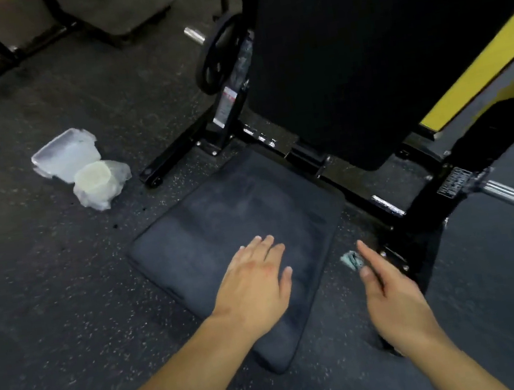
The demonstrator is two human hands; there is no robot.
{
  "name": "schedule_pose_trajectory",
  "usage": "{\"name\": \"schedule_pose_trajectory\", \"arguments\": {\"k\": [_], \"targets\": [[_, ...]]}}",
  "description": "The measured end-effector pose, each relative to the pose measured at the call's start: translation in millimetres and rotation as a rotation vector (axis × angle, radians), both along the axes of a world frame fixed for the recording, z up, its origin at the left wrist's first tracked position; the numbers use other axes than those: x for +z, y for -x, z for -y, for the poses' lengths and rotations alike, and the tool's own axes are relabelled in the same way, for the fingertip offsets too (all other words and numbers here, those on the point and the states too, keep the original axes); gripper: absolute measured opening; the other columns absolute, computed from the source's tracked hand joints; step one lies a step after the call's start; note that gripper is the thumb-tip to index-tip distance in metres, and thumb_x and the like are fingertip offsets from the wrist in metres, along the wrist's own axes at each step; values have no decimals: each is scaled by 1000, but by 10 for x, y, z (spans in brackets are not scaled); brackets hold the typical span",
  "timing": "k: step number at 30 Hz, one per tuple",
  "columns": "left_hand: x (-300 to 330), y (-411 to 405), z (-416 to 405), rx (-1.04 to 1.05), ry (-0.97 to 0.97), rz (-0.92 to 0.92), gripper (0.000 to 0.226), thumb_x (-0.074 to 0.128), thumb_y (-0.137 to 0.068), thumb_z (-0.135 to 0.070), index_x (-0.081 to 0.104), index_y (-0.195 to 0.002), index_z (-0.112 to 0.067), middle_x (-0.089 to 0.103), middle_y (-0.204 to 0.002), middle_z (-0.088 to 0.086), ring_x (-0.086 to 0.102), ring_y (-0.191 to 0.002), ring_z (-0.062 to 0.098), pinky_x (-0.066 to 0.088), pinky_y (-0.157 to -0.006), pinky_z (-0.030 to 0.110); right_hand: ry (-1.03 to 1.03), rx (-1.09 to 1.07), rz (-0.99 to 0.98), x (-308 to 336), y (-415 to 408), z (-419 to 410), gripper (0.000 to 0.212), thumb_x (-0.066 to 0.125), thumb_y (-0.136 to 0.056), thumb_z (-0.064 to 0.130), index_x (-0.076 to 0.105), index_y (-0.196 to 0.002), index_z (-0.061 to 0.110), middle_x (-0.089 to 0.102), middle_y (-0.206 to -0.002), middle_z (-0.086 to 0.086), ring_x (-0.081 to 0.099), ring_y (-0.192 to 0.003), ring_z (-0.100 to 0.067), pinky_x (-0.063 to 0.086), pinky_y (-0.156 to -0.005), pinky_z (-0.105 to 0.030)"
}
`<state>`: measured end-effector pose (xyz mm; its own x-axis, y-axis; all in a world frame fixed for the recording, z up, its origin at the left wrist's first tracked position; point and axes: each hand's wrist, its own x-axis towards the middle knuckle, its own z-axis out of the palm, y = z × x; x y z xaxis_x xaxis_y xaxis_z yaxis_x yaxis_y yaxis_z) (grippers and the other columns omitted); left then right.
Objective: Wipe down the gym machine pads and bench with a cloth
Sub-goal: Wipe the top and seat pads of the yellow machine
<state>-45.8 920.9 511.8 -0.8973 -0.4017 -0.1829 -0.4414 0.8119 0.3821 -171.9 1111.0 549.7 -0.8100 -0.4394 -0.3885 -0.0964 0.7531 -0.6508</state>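
Speckled rubber flooring (64, 288) surrounds a low machine; nearest, the left hand (254, 281) lies flat, fingers spread and empty, on the dusty seat pad (219, 220); the right hand (392, 295) pinches a small teal cloth (351, 260) beside the pad's right edge, off its surface; beyond rise the black frame (337, 163) and upright back pad (376, 45); plastic containers (80, 166) sit well left. Judged best: bring the cloth onto the pad, open it out, wipe in overlapping strokes, left hand steadying.
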Motion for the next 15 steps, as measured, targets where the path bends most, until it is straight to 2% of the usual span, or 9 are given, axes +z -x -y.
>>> {"name": "schedule_pose_trajectory", "arguments": {"k": [2,3,6,9,10,12,14,15], "targets": [[-484,41,-74,-25,5,2,56,27,-109,-45,27,-161,-24,21,-169,-2,13,-157,15,6,-128,33,-5,-23,5,-480,-33,-93,45,41,-107,38,38,-150,53,49,-142,24,48,-127,2,37,-106,-25],[-702,91,-120,-31,-3,-13,56,28,-109,-45,27,-161,-24,21,-169,-2,12,-157,14,5,-128,32,6,-31,13,-758,-44,-155,45,41,-107,39,38,-149,54,51,-137,25,49,-124,0,37,-104,-25],[-1142,352,-169,-57,-10,-104,54,33,-109,-42,29,-161,-26,25,-168,-5,13,-156,12,5,-128,30,75,-74,4,-1467,-66,-283,45,42,-107,39,37,-149,54,52,-124,27,49,-112,4,36,-99,-23],[-1415,653,-155,-87,52,-159,55,34,-108,-43,29,-161,-25,23,-169,-4,11,-157,14,7,-128,35,184,-116,-53,-1914,12,-214,43,42,-105,42,39,-145,60,53,-102,23,46,-83,9,41,-82,-22],[-1485,751,-127,-97,82,-173,56,34,-108,-44,30,-160,-24,23,-169,-3,11,-157,16,8,-128,36,234,-131,-83,-2026,96,-128,43,43,-106,40,41,-145,58,57,-109,22,50,-87,10,41,-83,-19],[-1606,937,-64,-121,126,-186,57,34,-108,-46,30,-160,-24,21,-169,-1,10,-158,18,8,-128,38,327,-151,-179,-2208,310,69,42,45,-107,32,46,-146,48,58,-136,22,57,-115,7,43,-98,-16],[-1689,1077,-7,-153,159,-187,58,33,-108,-48,29,-160,-24,18,-170,0,9,-158,18,9,-129,38,408,-167,-262,-2313,495,261,42,46,-107,29,47,-147,44,54,-145,20,53,-129,1,41,-106,-16],[-1716,1132,12,-178,163,-196,58,33,-108,-48,29,-160,-25,19,-170,0,10,-158,18,10,-128,38,452,-179,-283,-2377,574,321,42,46,-108,28,47,-147,43,53,-146,20,50,-131,2,38,-104,-9]]}}
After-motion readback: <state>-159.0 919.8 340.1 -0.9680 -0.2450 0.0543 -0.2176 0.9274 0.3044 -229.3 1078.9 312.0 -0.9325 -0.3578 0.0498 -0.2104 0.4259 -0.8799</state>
